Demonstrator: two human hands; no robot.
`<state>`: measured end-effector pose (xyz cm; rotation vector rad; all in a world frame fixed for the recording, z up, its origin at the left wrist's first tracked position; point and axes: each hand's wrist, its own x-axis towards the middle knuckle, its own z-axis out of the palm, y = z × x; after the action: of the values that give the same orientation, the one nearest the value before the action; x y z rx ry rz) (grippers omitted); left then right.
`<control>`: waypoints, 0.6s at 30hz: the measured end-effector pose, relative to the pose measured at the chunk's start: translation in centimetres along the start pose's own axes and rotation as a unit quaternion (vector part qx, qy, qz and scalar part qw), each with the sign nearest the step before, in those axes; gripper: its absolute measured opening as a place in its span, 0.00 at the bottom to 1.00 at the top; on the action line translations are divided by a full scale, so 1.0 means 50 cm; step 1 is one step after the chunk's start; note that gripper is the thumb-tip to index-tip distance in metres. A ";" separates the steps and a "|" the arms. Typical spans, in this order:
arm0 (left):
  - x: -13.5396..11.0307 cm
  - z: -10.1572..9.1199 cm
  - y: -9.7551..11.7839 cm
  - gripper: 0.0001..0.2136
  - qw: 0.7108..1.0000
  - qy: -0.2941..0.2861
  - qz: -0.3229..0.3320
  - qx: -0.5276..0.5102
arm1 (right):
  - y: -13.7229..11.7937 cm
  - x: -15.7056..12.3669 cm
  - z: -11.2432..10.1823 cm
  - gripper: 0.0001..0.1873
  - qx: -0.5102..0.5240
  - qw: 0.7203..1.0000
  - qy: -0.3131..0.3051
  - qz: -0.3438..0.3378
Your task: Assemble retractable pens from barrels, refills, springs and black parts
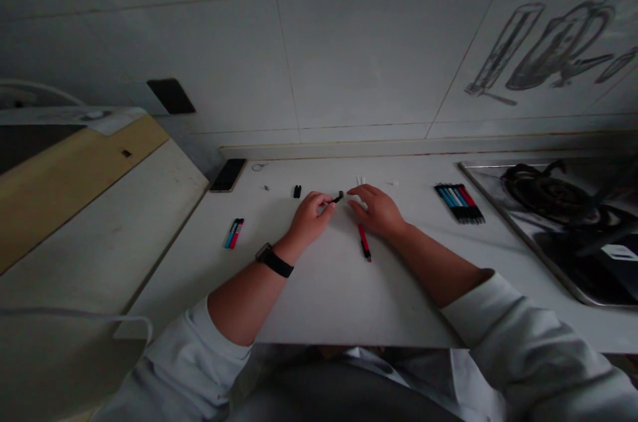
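Observation:
My left hand (310, 217), with a black band on its wrist, is closed in a pinch on a small black pen part (338, 197) held just above the white counter (319, 289). My right hand (376, 209) rests on the counter just to the right of it, fingers curled loosely, and what lies under them is hidden. A red pen barrel with a black tip (365, 241) lies beneath the right hand, pointing toward me. A small black cap (297, 191) sits to the left of my left hand.
A row of several blue, white and red pens (459, 203) lies at the right. A blue and a red pen (234, 233) lie at the left. A phone (228, 175) rests near the wall. A gas hob (563, 222) fills the right side, a cabinet top (74, 209) the left.

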<state>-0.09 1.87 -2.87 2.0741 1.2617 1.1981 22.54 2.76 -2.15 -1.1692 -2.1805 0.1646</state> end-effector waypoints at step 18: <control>0.003 0.011 -0.015 0.05 0.997 0.005 -0.063 -0.037 | 0.015 0.014 0.019 0.18 -0.141 0.985 -0.087 0.045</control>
<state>0.02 2.40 -3.63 1.9077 1.3125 1.1819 22.26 3.92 -2.85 -1.4595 -2.3605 -0.0074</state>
